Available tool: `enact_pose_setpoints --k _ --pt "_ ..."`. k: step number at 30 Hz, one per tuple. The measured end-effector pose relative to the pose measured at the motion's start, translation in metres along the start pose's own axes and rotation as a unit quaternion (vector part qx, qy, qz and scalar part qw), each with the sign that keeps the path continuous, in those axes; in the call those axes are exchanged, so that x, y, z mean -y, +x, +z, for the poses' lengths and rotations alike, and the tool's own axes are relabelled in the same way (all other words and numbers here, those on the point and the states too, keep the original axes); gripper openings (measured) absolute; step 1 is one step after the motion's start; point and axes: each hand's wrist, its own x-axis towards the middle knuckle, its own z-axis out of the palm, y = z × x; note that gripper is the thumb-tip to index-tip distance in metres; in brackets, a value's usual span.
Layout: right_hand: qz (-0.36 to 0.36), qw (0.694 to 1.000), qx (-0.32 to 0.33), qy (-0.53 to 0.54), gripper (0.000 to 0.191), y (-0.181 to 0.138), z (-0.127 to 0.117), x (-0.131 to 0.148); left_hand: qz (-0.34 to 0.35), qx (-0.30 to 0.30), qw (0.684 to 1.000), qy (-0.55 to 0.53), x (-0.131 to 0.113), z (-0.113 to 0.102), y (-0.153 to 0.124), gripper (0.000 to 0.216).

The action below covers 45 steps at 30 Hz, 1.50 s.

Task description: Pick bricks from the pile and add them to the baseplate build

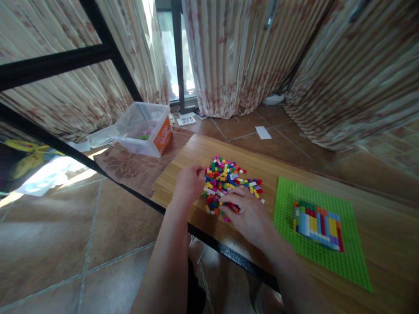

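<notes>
Both hands in the brick pile [225,181] mid-surface [376,244]: left hand [189,184] cupped against its left edge, grip unclear; right hand [248,213] fingers pinching bricks at near edge (which one, can't tell). Green baseplate [288,196] with part-built block just right.

Loose multicoloured brick pile [229,181] on table

Home room: floral curtains [242,56], tiled floor [65,244], wooden table [386,231].
</notes>
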Motion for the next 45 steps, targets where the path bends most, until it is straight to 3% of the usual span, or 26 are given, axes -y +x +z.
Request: enact_pose_setpoints --k 8,16,19,22,24,28,30,35,40,45 --pt "0.093 0.991 0.002 -0.097 0.020 0.002 0.013 0.005 -0.020 0.035 0.999 0.012 0.000 -0.002 -0.001 0.030" --pt "0.085 0.992 0.000 -0.094 0.012 0.007 0.012 -0.003 0.012 0.046 0.999 0.019 -0.004 -0.003 -0.004 0.032" --pt "0.083 0.994 -0.025 -0.069 0.014 0.007 0.010 -0.005 0.015 0.027 0.999 -0.014 -0.002 -0.002 -0.003 0.030" --pt "0.085 0.991 -0.093 0.052 0.015 0.006 0.005 -0.005 0.032 0.032 0.993 -0.112 -0.003 0.000 -0.004 0.026" --pt "0.121 0.966 -0.139 0.181 0.018 0.006 0.001 -0.003 0.051 0.078 0.973 -0.210 -0.007 0.002 -0.007 0.022" --pt "0.200 0.870 -0.198 0.404 0.023 0.008 -0.003 -0.001 0.084 0.212 0.891 -0.392 -0.023 0.007 -0.017 0.019" --pt "0.197 0.842 -0.221 0.451 0.022 0.009 -0.003 -0.003 0.085 0.226 0.865 -0.439 -0.029 0.009 -0.021 0.016" --pt "0.189 0.825 -0.258 0.466 0.019 0.011 -0.001 -0.007 0.078 0.215 0.862 -0.453 -0.035 0.014 -0.023 0.014" --pt "0.205 0.808 -0.243 0.496 0.021 0.012 -0.003 -0.003 0.077 0.188 0.871 -0.448 -0.036 0.018 -0.022 0.014" --pt "0.221 0.778 -0.211 0.549 0.022 0.011 -0.007 -0.001 0.065 0.221 0.839 -0.493 -0.035 0.015 -0.025 0.017"
